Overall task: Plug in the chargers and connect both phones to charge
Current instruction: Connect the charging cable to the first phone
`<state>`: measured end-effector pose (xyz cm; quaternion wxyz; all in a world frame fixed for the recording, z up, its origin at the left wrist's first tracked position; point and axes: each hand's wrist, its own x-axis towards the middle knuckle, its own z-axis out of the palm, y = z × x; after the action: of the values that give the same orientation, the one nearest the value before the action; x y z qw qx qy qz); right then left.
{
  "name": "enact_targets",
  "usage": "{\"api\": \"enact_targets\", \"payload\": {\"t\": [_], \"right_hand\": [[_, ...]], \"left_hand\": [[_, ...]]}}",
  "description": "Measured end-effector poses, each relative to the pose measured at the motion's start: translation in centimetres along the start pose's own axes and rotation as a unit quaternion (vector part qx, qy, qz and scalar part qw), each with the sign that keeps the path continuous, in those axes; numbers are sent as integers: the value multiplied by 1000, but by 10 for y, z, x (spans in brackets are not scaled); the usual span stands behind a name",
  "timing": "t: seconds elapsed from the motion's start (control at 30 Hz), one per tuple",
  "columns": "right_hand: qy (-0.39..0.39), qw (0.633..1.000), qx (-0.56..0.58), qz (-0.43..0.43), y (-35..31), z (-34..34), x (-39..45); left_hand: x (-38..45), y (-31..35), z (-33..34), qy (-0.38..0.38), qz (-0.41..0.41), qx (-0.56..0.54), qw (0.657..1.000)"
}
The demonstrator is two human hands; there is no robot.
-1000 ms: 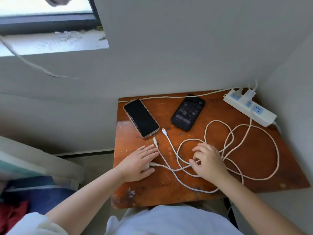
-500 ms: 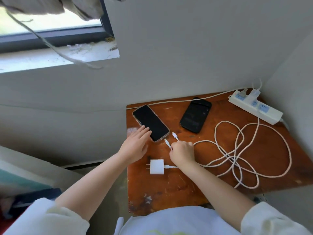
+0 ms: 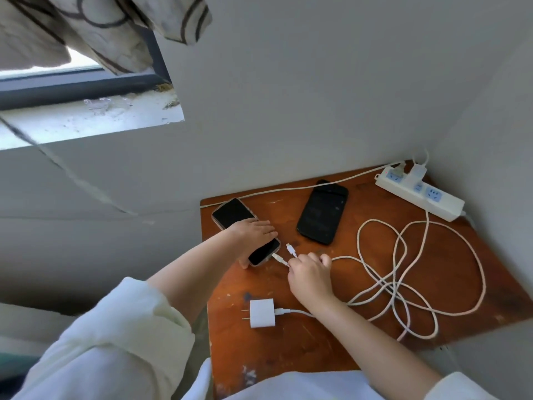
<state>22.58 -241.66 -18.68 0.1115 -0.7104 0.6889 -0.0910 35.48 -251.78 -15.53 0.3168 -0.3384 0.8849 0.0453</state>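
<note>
Soft daylight enters from the window (image 3: 57, 70) at upper left, where the pane is blown out to white, and it leaves the grey walls evenly lit with only faint shadows under the arms on the table (image 3: 288, 347). The wide lens bends straight lines near the edges. The picture is slightly soft overall, and the curtain (image 3: 95, 27) and the near sleeve (image 3: 115, 342) are blurred.

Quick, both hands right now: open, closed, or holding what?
Left hand: grips the left phone, fingers over its screen and thumb at its near edge.
Right hand: pinches a white cable connector at that phone's port.
</note>
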Motion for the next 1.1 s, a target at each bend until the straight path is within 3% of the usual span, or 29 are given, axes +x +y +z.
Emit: {"api": "enact_targets", "payload": {"t": [0.2, 0.63, 1.1], "right_hand": [[32, 999, -32, -11, 1, -3, -6], [41, 999, -6, 17, 12, -3, -13], [60, 997, 55, -10, 21, -5, -13]], "left_hand": [[0, -6, -2, 11, 35, -13, 999], [-19, 5, 8, 69, -23, -139, 988], [-30, 13, 11, 89, -48, -173, 980]]}}
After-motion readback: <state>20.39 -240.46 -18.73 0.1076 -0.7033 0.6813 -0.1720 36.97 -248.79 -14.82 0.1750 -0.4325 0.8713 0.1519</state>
